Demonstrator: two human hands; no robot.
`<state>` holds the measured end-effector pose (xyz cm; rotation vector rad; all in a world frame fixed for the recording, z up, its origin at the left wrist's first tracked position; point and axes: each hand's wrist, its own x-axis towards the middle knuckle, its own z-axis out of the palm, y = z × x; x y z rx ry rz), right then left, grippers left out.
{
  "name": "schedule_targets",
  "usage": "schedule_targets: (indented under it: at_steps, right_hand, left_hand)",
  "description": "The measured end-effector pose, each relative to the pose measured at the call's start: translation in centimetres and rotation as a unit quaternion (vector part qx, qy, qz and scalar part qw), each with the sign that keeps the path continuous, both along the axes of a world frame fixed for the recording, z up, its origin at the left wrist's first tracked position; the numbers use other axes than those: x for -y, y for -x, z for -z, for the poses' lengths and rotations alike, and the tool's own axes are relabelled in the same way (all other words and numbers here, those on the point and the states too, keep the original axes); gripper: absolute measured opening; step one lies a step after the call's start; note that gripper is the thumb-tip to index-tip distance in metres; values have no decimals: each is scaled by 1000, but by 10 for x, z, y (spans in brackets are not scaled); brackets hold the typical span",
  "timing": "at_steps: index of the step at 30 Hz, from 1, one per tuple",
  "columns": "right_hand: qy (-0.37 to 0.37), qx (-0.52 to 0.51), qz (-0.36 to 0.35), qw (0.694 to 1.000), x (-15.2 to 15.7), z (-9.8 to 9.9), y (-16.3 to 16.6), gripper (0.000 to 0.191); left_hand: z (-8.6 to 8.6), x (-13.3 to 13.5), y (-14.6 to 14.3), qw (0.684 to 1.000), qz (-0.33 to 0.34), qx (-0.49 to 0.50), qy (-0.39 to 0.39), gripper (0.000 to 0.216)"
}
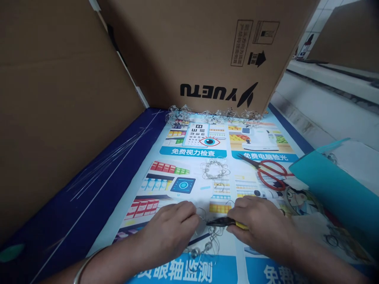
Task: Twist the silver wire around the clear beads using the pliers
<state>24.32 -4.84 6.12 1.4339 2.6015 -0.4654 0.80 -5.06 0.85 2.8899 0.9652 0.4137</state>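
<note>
My right hand [259, 221] is closed round a pair of pliers [220, 222] with dark jaws and a yellow handle. The jaws point left, at a thin wire beside my left hand [174, 225]. Fingers pinched, my left hand holds a strand of beaded wire [207, 248], which hangs down with clear beads and loose loops. Whether the jaws grip the wire I cannot tell. Just beyond lies a ring of beaded wire [215, 169] on the printed sheet. Red-handled scissors [271, 169] lie to its right.
Several beaded wire pieces [213, 117] line the foot of an upright cardboard box [207, 59]. Straight wires [109, 161] lie on the blue strip at left. A teal folder or box [340, 181] stands at right, near a clear plastic bag [325, 227].
</note>
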Motion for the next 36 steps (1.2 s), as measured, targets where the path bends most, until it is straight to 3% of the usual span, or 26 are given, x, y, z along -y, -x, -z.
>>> schedule_targets:
  at_steps: [7,13,20,25,30,36]
  right_hand:
    - [3,11,-9,1000,2,1,5,14]
    - [26,-10,16,999,1,2,2,14]
    - [-98,-18,4,995,10,14,-1,12]
    - [-190,1,-21,982,13,9,-3,12]
    - [-227,6,-87,970,15,2,-3,14]
    - [-207,-13,-43,977,15,18,-1,14]
  left_hand:
    - [7,1,2,999,-13,0,-51,18]
    - [4,-5,0,991,-68,73,90,16]
    - [9,-9,0,981,-96,91,141,14]
    - [11,-11,0,977,-106,111,146,13]
    - [13,-12,1,976,-108,117,147,12]
    - [12,-9,0,979,-105,117,133,12]
